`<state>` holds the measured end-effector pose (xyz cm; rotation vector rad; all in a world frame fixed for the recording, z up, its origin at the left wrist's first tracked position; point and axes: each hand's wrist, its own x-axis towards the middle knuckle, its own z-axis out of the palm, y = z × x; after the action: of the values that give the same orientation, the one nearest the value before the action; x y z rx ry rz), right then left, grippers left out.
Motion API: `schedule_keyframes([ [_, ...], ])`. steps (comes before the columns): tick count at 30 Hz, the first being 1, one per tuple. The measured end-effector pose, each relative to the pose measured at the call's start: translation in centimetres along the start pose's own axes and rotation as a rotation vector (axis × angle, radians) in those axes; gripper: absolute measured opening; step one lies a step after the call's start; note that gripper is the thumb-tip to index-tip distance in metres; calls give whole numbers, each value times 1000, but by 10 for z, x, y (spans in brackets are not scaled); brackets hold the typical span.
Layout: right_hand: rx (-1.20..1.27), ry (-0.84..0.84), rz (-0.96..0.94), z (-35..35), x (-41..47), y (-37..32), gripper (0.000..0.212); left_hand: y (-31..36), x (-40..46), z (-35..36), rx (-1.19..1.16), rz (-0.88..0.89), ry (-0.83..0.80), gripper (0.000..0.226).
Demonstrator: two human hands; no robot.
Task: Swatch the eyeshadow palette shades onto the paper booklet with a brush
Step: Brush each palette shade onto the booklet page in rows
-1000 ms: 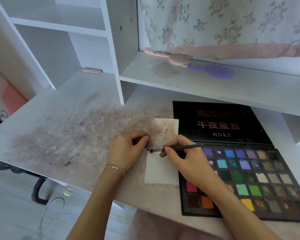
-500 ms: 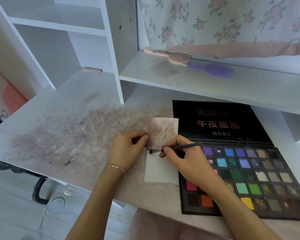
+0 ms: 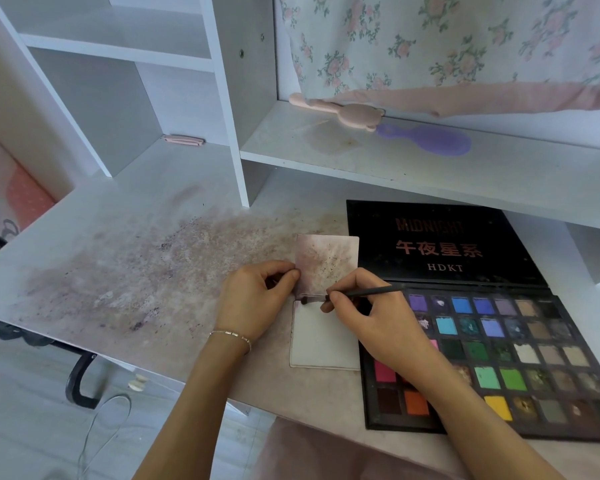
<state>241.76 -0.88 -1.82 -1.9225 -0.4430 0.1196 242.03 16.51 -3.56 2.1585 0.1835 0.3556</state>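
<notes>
Right hand (image 3: pixel 368 318) pinches the brush (image 3: pixel 357 293) near its ferrule, fingers curled round the thin dark handle, which runs out to the right over the palette. Brush tip sits on the top left corner of the lower page of the paper booklet (image 3: pixel 324 341), just below the fold. Left hand (image 3: pixel 253 299) pinches the booklet's left edge at the fold, thumb and forefinger on the upper page, holding it open and flat. Upper page is mottled with pink-brown powder; lower page looks nearly clean.

Eyeshadow palette (image 3: pixel 520 355) lies open just right of the booklet, lid flat on the far side, right wrist crossing its near-left pans. Worktop (image 3: pixel 125 271) left of the booklet carries a wide smear of loose powder.

Risks, as judged: heavy pressure could scatter pigment past the page; the wrist resting over the pans may pick up colour and smudge it onto the clean page; a loosened left pinch would let the page shift mid-stroke.
</notes>
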Motion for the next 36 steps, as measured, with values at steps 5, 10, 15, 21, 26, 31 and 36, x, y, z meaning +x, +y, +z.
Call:
schedule_keyframes([
  [5, -7, -28, 0, -1, -1, -1, 10, 0, 0, 0, -13, 6, 0, 9],
  [10, -4, -7, 6, 0, -1, -2, 10, 0, 0, 0, -11, 3, -2, 9],
  [15, -7, -17, 16, 0, -1, -2, 9, 0, 0, 0, -3, 8, 1, 9],
  [21, -22, -28, 4, 0, -1, -2, 10, 0, 0, 0, -9, -3, -8, 9],
  [26, -22, -10, 4, 0, 0, -1, 10, 0, 0, 0, -12, -4, -10, 9],
  [31, -19, -31, 12, 0, -1, -2, 9, -1, 0, 0, -3, 12, -4, 9],
  [36, -20, -32, 27, 0, -1, -3, 11, 0, 0, -1, -1, 16, -15, 9],
])
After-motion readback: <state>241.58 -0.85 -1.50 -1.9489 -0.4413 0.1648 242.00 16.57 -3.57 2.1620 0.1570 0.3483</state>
